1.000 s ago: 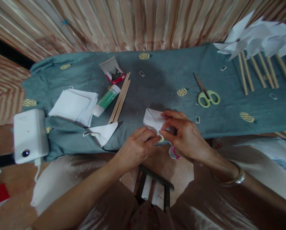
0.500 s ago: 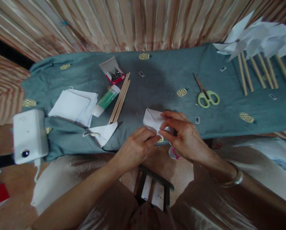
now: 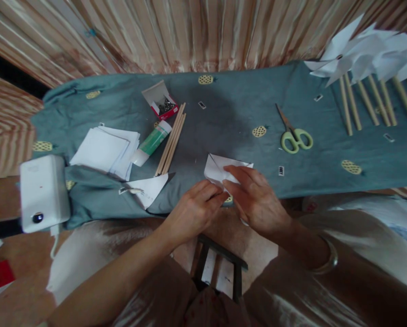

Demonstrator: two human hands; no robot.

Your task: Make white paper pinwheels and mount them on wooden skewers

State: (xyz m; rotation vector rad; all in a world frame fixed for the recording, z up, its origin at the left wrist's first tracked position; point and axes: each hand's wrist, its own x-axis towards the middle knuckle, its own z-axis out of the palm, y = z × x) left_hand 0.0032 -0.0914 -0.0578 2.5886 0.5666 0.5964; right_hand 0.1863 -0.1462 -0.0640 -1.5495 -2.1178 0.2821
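Observation:
A folded white paper (image 3: 224,167) lies near the front edge of the table, on the teal cloth (image 3: 224,109). My left hand (image 3: 195,209) is curled, its fingertips pinching the paper's near left corner. My right hand (image 3: 256,197) lies over the paper's right part, fingers stretched out and pressing flat on it. Part of the paper is hidden under both hands.
Green scissors (image 3: 294,134) lie to the right. Wooden sticks (image 3: 171,138), a green glue tube (image 3: 152,141), a small open box of pins (image 3: 161,102) and a paper stack (image 3: 103,150) lie left. Finished white pinwheels (image 3: 367,59) sit far right. A white device (image 3: 43,193) stands at the left.
My right hand has gone from a pinching hold to fingers laid flat on the paper, rotating down and slightly left. The pink-and-white item below it is now covered. My left hand stays put.

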